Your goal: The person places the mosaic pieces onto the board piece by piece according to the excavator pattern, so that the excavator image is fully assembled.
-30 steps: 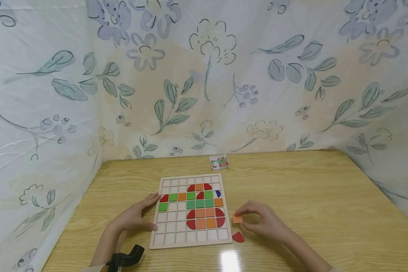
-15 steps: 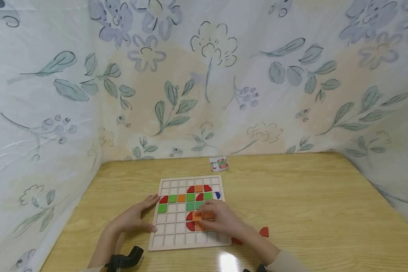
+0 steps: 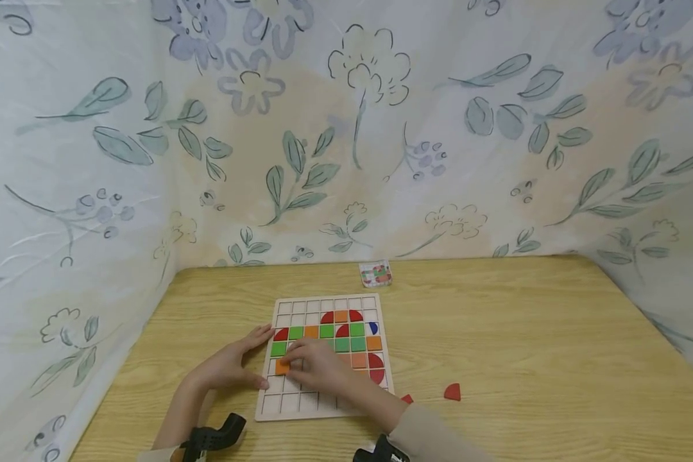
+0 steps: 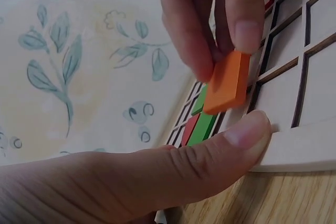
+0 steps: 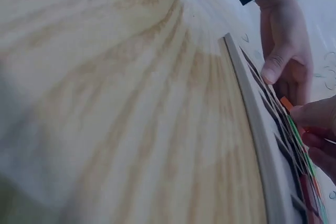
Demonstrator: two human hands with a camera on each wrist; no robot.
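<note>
The grid board (image 3: 289,403), a pale wooden tray of square cells, lies on the table, partly filled with green, orange, red and blue pieces. My right hand (image 3: 326,371) pinches an orange square tile (image 3: 281,367) between thumb and fingers over the board's left column, just below a green square (image 3: 278,349). In the left wrist view the tile (image 4: 224,85) is tilted and raised above the cells. My left hand (image 3: 231,364) rests against the board's left edge, thumb and fingers spread along it. The right hand and forearm hide several pieces in the middle of the board.
Two red pieces lie on the table right of the board: a quarter-circle (image 3: 452,392) and another red piece (image 3: 407,399) partly hidden by the right forearm. A small patterned card (image 3: 375,274) lies behind the board. Floral cloth (image 3: 300,160) hangs at the back and sides.
The right hand has carried the orange tile from the table right of the board, leftward across it to the left column. A second red piece now shows on the table. The left hand stays put.
</note>
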